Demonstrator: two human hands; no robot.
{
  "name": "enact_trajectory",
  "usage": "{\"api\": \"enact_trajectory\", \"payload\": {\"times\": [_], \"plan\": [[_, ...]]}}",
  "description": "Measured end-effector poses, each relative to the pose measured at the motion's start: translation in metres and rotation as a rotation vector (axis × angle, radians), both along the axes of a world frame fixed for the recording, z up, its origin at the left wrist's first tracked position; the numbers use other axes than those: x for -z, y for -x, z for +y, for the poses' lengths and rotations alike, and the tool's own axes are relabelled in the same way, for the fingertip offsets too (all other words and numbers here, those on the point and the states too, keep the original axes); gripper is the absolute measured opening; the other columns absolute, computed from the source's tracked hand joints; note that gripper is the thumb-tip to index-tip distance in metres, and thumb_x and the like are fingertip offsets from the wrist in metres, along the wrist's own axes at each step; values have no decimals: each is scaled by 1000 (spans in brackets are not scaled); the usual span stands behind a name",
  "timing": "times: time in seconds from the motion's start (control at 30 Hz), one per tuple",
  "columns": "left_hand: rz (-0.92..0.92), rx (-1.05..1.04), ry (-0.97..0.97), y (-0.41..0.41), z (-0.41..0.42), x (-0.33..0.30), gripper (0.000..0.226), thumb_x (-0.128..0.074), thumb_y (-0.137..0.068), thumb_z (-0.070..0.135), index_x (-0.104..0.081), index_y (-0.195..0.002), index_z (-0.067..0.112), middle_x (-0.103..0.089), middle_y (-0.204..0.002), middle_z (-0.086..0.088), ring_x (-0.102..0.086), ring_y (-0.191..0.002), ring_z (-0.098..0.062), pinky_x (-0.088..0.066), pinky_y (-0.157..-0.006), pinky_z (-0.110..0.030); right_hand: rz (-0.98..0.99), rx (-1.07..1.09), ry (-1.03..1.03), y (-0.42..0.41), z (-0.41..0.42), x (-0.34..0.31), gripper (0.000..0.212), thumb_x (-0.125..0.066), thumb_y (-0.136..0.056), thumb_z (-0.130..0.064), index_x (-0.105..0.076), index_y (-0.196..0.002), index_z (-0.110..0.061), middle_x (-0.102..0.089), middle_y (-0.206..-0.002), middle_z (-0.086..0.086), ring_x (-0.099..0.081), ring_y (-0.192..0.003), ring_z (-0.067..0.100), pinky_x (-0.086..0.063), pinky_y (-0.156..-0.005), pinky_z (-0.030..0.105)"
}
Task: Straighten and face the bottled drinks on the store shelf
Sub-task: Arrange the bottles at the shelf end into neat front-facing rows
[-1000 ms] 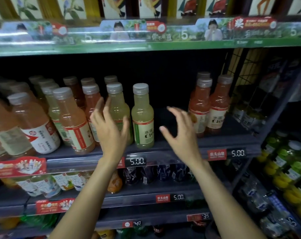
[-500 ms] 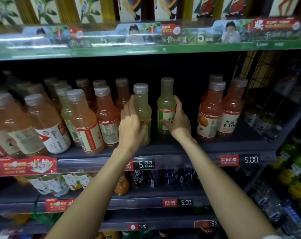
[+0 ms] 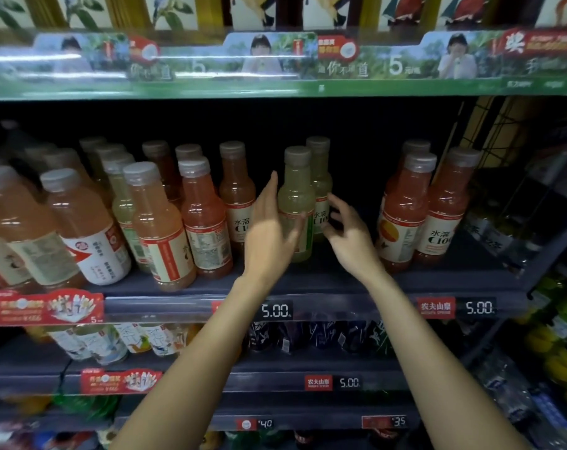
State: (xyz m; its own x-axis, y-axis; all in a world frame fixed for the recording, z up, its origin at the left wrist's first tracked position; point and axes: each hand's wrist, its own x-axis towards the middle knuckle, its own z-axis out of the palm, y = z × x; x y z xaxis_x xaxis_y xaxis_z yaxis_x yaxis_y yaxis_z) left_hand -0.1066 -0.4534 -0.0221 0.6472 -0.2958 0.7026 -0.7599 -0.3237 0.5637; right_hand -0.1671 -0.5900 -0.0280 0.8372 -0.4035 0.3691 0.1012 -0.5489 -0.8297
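The left hand (image 3: 269, 235) is lying open-fingered against the front green bottle (image 3: 296, 203), not clasping. The right hand (image 3: 348, 235) is hovering loosely spread beside the rear green bottle (image 3: 321, 186), holding nothing

2 bare forearms, left hand (image 3: 269, 232) and right hand (image 3: 350, 241), no sleeves or jewellery visible.

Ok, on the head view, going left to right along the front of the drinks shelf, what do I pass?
White-label bottle → peach bottle with red-edged label → pink-orange bottle → left hand → yellow-green bottle → right hand → pink bottle with orange-fruit label → C100-label bottle.
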Motion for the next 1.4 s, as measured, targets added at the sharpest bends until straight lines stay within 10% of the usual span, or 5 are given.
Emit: {"api": "enact_trajectory", "payload": {"times": [0.33,0.93,1.1,1.23,1.4], "plan": [[-162,-514,200,-13,122,21,59,-65,-86,25,-41,-137,6,-44,-136,-17,-37,-128,-28,-27,-109,-33,-192,-183,234,-18,100,-6,55,-63,-89,-19,-40,-139,-17,-49,-137,3,-45,-126,14,-39,-105,31],[36,-396,61,-38,172,26,67,-62,-92,28,-29,-146,8,-38,-144,-18,-37,-134,-30,-35,-107,-37,-72,-27,69,-43,113,4,95,-75,-78,-28,-12,-149,-27,-58,-128,3,-58,-107,11,-43,-87,21],[-118,-503,86,-30,161,18,64,-67,-87,18,-36,-142,9,-29,-146,-20,-30,-134,-33,-35,-108,-48,-82,-64,54,-36,109,3,95,-76,-77,-26,-14,-149,-27,-57,-130,1,-53,-107,5,-40,-86,16],[-378,-253,-24,-20,130,3,47,-62,-88,15,-44,-131,12,-41,-135,-13,-40,-125,-27,-32,-106,-26,-85,-60,61,-34,108,2,95,-77,-77,-26,-14,-149,-28,-57,-130,1,-53,-108,4,-40,-87,15],[-22,-171,-16,-52,93,-17,67,-62,-88,15,-28,-144,1,-26,-148,-25,-29,-137,-37,-25,-113,-32,-114,-45,66,-32,106,5,95,-77,-76,-29,-16,-148,-30,-60,-127,1,-57,-106,6,-41,-83,11]]}}
